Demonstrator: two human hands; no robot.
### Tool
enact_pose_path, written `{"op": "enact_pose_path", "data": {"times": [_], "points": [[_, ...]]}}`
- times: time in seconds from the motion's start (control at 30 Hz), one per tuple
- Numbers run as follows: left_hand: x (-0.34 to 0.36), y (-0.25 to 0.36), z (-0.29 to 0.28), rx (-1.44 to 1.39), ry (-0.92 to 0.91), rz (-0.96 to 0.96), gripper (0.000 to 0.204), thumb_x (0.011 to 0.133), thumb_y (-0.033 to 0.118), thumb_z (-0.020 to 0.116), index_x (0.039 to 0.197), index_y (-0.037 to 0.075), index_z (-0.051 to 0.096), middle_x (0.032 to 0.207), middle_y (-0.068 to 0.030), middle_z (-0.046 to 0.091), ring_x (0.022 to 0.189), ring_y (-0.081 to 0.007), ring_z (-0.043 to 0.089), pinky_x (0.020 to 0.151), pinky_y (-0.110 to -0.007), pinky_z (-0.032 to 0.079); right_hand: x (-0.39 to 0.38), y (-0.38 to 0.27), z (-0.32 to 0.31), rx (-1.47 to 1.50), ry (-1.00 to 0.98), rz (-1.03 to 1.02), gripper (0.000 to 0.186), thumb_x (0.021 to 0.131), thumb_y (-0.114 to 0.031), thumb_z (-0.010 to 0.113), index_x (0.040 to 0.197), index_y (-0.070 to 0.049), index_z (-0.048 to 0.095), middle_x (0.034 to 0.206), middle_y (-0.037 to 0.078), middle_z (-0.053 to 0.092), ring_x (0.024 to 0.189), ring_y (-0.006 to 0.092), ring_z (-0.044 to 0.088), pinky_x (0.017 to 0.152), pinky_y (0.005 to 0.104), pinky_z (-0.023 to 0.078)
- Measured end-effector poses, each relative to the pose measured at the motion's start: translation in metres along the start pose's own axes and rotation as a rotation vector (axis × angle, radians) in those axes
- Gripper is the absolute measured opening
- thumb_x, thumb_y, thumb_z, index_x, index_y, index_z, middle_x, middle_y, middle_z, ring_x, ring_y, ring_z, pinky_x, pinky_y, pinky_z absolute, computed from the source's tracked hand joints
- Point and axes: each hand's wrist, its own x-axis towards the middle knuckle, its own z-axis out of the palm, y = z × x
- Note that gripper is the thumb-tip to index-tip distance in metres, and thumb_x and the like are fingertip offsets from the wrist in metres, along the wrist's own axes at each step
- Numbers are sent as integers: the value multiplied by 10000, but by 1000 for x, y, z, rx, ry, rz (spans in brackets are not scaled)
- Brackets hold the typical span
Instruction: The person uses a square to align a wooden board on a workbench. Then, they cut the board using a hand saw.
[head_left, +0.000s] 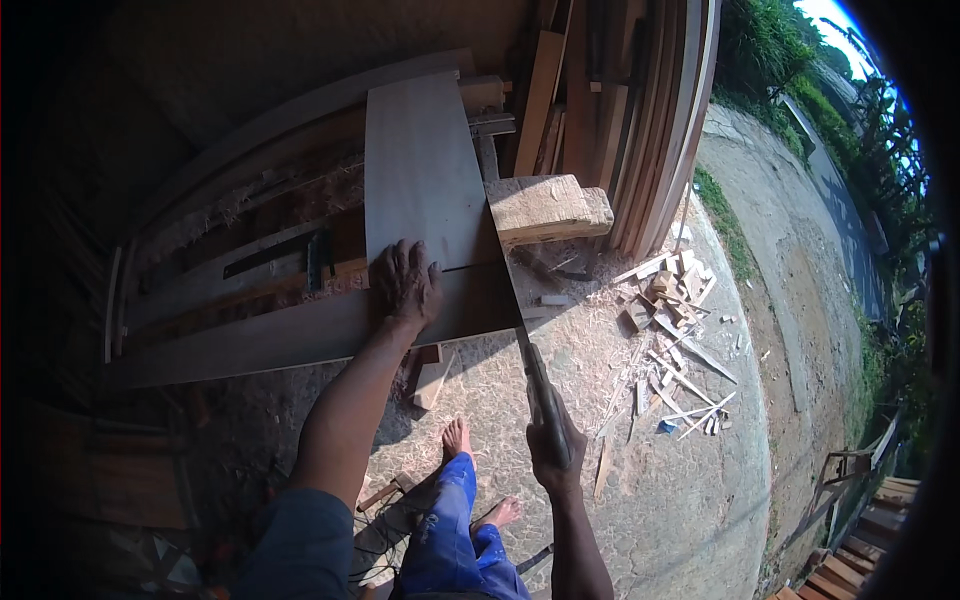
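My left hand [406, 284] lies spread on a pale wooden board [425, 160], close to where it meets a long plank [260, 343] running off to the left. My right hand [557, 445] is wrapped round the handle of a hand saw [540, 385]. The saw's thin blade runs away from me along the right edge of the board, beside a thick wood block [545, 208] that juts out there. A dark line crosses the board to the right of my left fingers. Whether the teeth are in the wood, I cannot tell.
A try square [315, 258] rests on the slatted bench among shavings. Timber planks [670, 130] lean upright at the back. Offcuts [675, 300] are heaped on the floor at right. A hammer [380, 494] and cords lie near my bare feet [457, 437]. Beyond is a paved path [790, 220].
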Motion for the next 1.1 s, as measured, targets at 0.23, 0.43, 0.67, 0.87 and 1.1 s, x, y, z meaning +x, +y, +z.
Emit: {"op": "enact_pose_path", "data": {"times": [0.23,0.43,0.67,0.87,1.1], "points": [[-1,6,6,71,23,-9,484,942,291,607,1350,41,534,1421,-190,459,1351,-426,390,1130,-591,283,-121,-14,-45,-284,-60,90,714,768,65,633,1455,-116,560,1287,153,691,1005,255,746,766,313,573],[1,6,5,13,10,0,487,937,297,600,1338,32,516,1382,-209,455,1348,-444,376,1133,-617,263,66,-13,24,76,93,-79,620,879,-62,693,1478,-57,534,1062,226,721,865,270,715,757,365,555],[-4,10,1,58,13,-4,487,946,290,606,1352,32,537,1423,-201,472,1356,-432,393,1137,-601,284,-185,-7,-63,-395,-255,334,923,749,136,520,1585,-236,400,1460,68,611,1154,237,693,669,316,550],[3,14,4,80,10,3,502,945,297,608,1369,38,531,1428,-191,461,1363,-424,384,1145,-585,283,77,-20,18,21,65,-46,639,864,-32,676,1486,-62,532,1160,236,718,874,341,752,759,369,572],[-3,0,-7,78,-26,-38,493,951,296,599,1368,44,525,1433,-186,459,1371,-420,373,1142,-589,268,-155,0,-46,-358,-168,177,840,771,107,565,1555,-168,442,1412,106,634,1190,225,691,727,316,548]]}}
